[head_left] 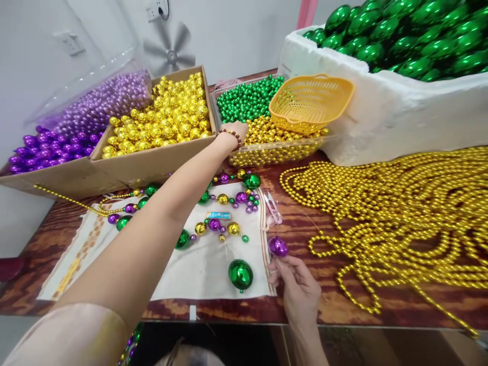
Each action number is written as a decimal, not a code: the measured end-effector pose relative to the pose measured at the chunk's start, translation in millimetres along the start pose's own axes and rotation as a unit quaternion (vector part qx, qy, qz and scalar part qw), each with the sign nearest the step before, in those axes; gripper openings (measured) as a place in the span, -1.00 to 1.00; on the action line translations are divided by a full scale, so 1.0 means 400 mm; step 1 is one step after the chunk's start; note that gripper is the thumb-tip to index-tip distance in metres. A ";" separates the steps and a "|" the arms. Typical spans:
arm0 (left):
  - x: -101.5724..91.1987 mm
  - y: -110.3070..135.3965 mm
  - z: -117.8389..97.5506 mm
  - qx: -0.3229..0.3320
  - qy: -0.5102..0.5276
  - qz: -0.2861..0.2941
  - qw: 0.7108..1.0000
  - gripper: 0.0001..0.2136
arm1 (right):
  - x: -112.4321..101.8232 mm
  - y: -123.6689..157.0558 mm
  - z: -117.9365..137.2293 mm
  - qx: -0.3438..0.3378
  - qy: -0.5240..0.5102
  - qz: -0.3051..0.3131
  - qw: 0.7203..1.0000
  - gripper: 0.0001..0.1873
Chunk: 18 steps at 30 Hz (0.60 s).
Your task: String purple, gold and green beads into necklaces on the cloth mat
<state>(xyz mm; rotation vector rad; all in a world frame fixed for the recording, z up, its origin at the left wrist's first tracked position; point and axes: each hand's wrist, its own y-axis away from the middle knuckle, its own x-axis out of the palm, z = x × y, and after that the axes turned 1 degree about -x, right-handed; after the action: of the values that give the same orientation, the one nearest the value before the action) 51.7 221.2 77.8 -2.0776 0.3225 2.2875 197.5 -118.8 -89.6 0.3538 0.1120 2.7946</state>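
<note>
My left arm stretches across the cloth, and my left hand (237,131) reaches into the small gold beads (274,154) in a clear plastic tub. Its fingers point away from me and are hidden. Near the cloth's right edge my right hand (301,287) pinches at a shiny purple bead (278,247), with a thin line rising above it. A large green bead (240,274) lies to the left of that hand. Beyond it is a strung garland of purple, gold and green beads (214,224), partly covered by my left forearm. Pink-handled thread snips (273,208) lie above the purple bead.
A yellow basket (314,99) rests on the tub, beside small green beads (247,99). Cardboard boxes of gold balls (171,112) and purple balls (57,147) stand left. A foam box (381,112) of green balls is at right, behind gold bead strands (400,218). A fan (172,57) stands behind.
</note>
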 end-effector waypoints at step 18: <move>0.214 0.496 0.009 -0.014 0.894 0.167 0.416 -0.82 | 0.020 0.006 0.073 -0.064 0.020 0.065 0.996 -0.86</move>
<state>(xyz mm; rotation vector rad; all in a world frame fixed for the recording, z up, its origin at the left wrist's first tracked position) 6.5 18.1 19.0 -3.3722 0.5865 -1.0543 196.9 -117.6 -59.2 0.2820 -0.0827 2.9191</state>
